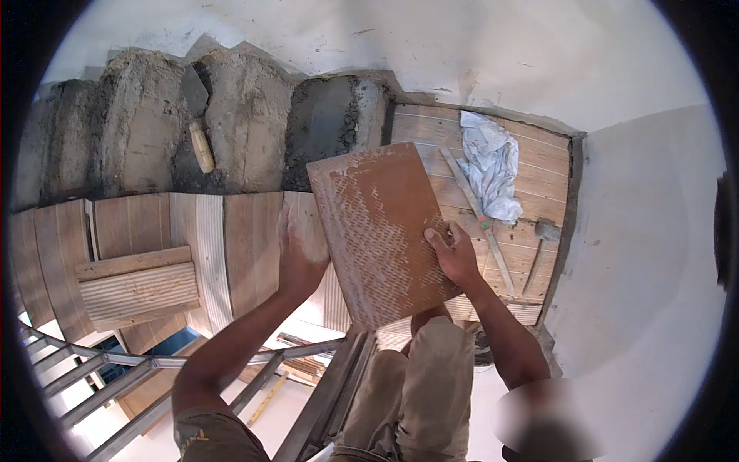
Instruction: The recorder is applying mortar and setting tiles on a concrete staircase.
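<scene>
A brown tile with a ridged back, smeared with pale dust, is tilted in front of me. My right hand grips its right edge, thumb lying on the ridged face. At its left edge is my left hand, dusty, fingers stretched out and not wrapped round it; whether the palm touches the edge I cannot tell. Beyond the tile, dark wet mortar covers one step. A trowel with a wooden handle rests on the rough steps to the left.
Wood-look tiles cover the landing at right. On it lie a crumpled white plastic sheet, a long wooden strip and a mallet. Loose tile pieces rest on tiled steps at left. A metal railing runs along the lower left; white walls surround the landing.
</scene>
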`<act>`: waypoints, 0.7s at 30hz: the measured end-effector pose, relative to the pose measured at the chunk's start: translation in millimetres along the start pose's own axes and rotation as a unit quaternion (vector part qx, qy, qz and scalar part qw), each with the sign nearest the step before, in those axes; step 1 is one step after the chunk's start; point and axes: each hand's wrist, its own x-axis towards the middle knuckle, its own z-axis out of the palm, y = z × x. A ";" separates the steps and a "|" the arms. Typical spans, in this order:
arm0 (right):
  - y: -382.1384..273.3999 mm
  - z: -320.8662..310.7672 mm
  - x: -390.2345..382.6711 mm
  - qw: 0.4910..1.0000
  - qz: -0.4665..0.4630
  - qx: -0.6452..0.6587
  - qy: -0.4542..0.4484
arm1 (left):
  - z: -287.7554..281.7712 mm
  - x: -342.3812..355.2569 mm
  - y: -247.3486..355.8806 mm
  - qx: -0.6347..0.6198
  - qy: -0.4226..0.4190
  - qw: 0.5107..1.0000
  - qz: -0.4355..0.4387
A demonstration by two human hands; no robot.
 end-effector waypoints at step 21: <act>26.4 126.7 26.7 0.975 -0.091 -0.192 0.063 | 125.5 -93.7 -134.0 -0.277 -0.051 0.872 -0.400</act>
